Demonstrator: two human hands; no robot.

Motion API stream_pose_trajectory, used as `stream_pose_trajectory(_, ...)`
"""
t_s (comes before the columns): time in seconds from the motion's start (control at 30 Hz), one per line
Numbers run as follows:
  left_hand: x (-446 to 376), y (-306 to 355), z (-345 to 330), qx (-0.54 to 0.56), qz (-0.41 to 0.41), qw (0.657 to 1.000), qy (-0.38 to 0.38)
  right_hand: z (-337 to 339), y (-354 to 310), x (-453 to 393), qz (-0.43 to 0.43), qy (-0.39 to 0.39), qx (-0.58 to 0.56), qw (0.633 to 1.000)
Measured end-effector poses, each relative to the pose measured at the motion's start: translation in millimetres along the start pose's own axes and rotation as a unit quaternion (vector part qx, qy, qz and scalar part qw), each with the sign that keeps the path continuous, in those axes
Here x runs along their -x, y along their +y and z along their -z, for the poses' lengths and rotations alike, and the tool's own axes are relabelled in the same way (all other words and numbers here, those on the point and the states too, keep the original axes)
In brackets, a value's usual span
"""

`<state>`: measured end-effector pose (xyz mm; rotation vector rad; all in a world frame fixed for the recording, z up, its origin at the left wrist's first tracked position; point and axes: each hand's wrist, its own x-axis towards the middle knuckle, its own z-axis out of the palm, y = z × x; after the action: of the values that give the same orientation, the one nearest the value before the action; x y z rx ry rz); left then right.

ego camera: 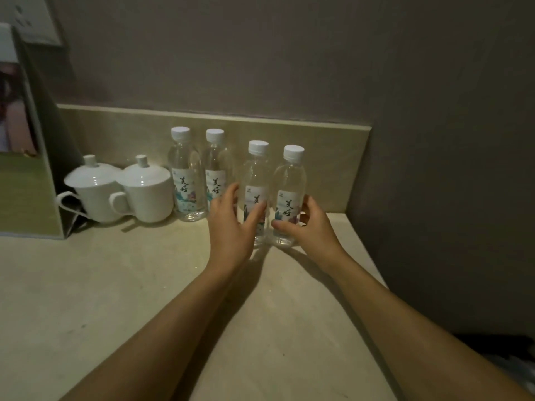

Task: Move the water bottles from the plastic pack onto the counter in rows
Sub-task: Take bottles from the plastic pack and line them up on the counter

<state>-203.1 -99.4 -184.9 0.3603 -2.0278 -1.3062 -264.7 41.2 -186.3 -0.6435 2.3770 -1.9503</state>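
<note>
Several clear water bottles with white caps and printed labels stand upright on the beige counter (144, 285). Two stand at the back against the low splashback: one (185, 175) and one (217, 169) to its right. Two more stand nearer to me, side by side and touching. My left hand (231, 224) wraps the left one of these (255, 175). My right hand (311, 224) grips the right one (289, 180) low on its label. Both bottles rest on the counter. The plastic pack is not in view.
Two white lidded cups (97, 189) (147, 189) stand left of the back bottles. A green upright stand (26, 169) with a picture fills the far left. A wall (448, 198) closes the counter's right side, and the counter edge runs along my right forearm.
</note>
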Motion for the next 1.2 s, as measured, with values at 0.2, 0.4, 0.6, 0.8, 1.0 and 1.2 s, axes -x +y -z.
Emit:
stream_pose_trajectory(0.2, -1.7, -6.0, 11.1, -0.076, -0.029, 0.996, -0.023, -2.8, 2.0, 0.0, -0.018, -0.006, -0.019, 1.0)
stream_pose_trajectory(0.4, -8.7, -2.2, 24.3, -0.14, -0.039, 0.989, -0.03, -9.7, 5.2, -7.7, -0.005, -0.012, -0.003, 1.0)
stream_pose_trajectory(0.6, -4.0, -7.4, 28.8, -0.138, -0.001, 0.987, -0.077, -13.8, 11.1, -10.2, -0.006, -0.005, -0.002, 1.0)
stream_pose_trajectory(0.8, -14.3, -9.4, 19.3, -0.146, 0.017, 0.988, -0.041, -15.4, 11.7, -19.8, 0.002, 0.0, 0.054, 0.999)
stream_pose_trajectory(1.0, -20.7, -21.3, 6.5, -0.131, 0.049, 0.99, 0.008, -17.1, 5.2, -31.9, -0.011, 0.005, 0.092, 0.996)
stream_pose_trajectory(1.2, -31.5, -28.3, 1.3, -0.145, 0.033, 0.989, 0.009, -17.0, 5.2, -38.4, -0.016, 0.036, 0.115, 0.993)
